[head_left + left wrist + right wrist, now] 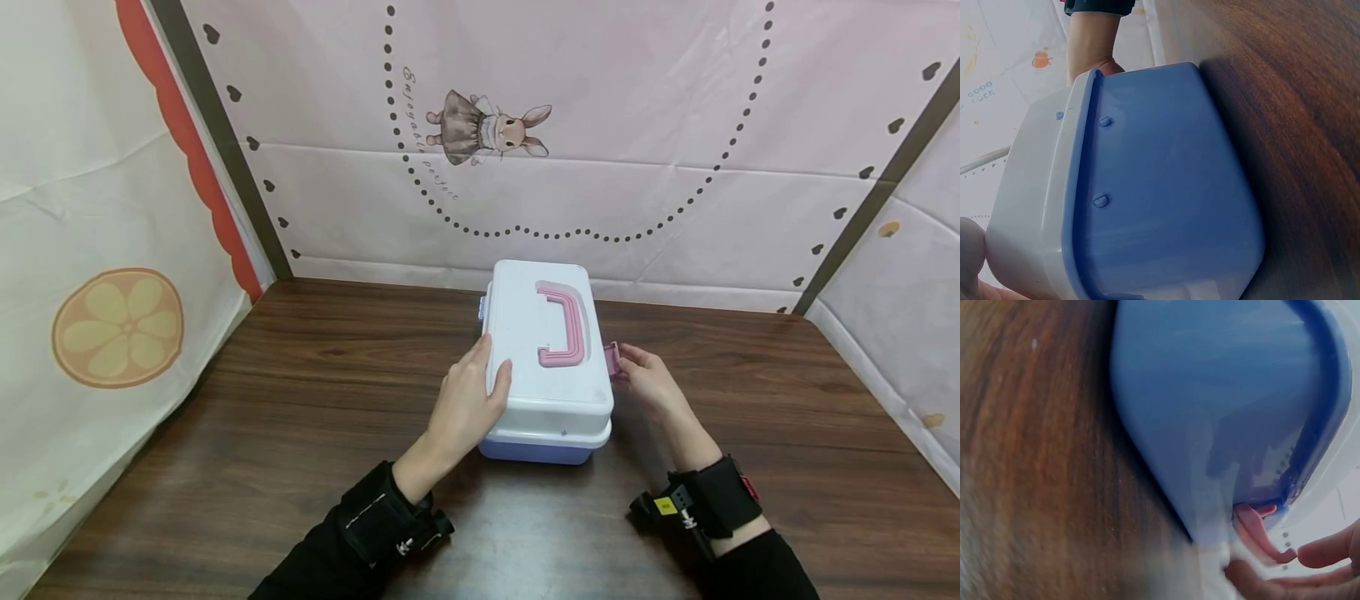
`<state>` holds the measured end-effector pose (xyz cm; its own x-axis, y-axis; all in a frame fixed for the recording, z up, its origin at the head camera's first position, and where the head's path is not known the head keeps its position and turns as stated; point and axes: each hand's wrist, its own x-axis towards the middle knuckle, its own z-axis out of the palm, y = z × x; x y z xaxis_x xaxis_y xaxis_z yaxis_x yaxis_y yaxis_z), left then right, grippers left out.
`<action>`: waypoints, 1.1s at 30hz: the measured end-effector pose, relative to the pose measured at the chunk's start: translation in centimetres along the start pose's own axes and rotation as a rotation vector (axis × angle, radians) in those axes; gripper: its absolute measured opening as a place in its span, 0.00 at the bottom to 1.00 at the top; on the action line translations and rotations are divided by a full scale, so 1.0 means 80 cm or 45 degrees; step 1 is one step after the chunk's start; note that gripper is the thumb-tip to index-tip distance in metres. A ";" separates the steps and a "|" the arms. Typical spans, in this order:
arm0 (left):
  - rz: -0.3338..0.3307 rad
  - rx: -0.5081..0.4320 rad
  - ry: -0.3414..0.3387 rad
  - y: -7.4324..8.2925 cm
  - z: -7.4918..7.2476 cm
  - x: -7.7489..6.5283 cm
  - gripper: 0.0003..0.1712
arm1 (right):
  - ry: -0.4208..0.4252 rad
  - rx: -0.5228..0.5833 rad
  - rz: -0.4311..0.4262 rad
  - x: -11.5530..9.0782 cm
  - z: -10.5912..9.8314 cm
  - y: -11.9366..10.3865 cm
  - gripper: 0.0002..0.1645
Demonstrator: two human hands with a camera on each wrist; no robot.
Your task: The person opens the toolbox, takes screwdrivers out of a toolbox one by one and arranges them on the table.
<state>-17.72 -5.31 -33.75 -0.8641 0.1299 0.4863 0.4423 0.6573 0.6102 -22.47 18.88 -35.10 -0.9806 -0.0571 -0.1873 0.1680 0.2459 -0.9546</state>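
Note:
A plastic storage box (pixel 536 379) with a white lid and a blue base stands on the table. On the lid lies a pink carry handle (pixel 572 329). My left hand (pixel 467 400) rests against the lid's left side, its thumb over the top edge and its fingers fairly straight. At the right side, my right hand (pixel 656 383) holds a pink latch (pixel 612 360) between thumb and fingers. The right wrist view shows this latch (pixel 1257 534) swung outward from the blue wall, a fingertip at its end. The left wrist view shows the blue base (pixel 1160 175) and lid closed together.
The brown wood-grain table (pixel 337 358) extends around the box. A pale cloth wall (pixel 637 100) with a rabbit print rises close behind it. More printed cloth (pixel 120 208) hangs at the left. A blue clasp (pixel 482 308) sticks out on the box's left side.

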 end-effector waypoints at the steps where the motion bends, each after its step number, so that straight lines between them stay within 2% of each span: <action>1: 0.001 0.002 0.000 0.000 0.000 0.000 0.27 | 0.022 -0.062 -0.038 -0.003 0.000 -0.002 0.28; 5: 0.010 0.004 0.003 0.000 0.000 0.000 0.27 | 0.136 -0.337 -0.234 -0.017 0.003 -0.015 0.29; 8: 0.018 0.004 0.008 0.000 0.000 0.001 0.27 | 0.137 -0.386 -0.330 -0.029 0.008 -0.024 0.31; 12: 0.006 0.005 0.002 0.001 -0.001 0.000 0.27 | 0.051 -0.351 -0.311 -0.038 0.015 -0.031 0.32; 19: -0.013 0.004 -0.008 0.001 0.000 0.000 0.27 | 0.038 -0.481 -0.317 -0.041 0.018 -0.032 0.29; 25: -0.001 0.025 -0.015 0.001 -0.001 0.001 0.27 | 0.043 -0.429 -0.295 -0.040 0.017 -0.032 0.26; 30: -0.011 0.162 -0.042 0.003 -0.009 0.002 0.28 | 0.015 -0.264 -0.276 -0.041 0.018 -0.034 0.28; 33: 0.009 0.244 -0.026 0.005 -0.014 0.003 0.28 | -0.004 -0.178 -0.282 -0.042 0.019 -0.037 0.31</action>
<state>-17.45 -5.82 -32.72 -0.8667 0.1485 0.4763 0.3959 0.7857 0.4754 -19.54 16.86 -32.00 -0.9917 -0.1271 0.0218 -0.0664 0.3582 -0.9313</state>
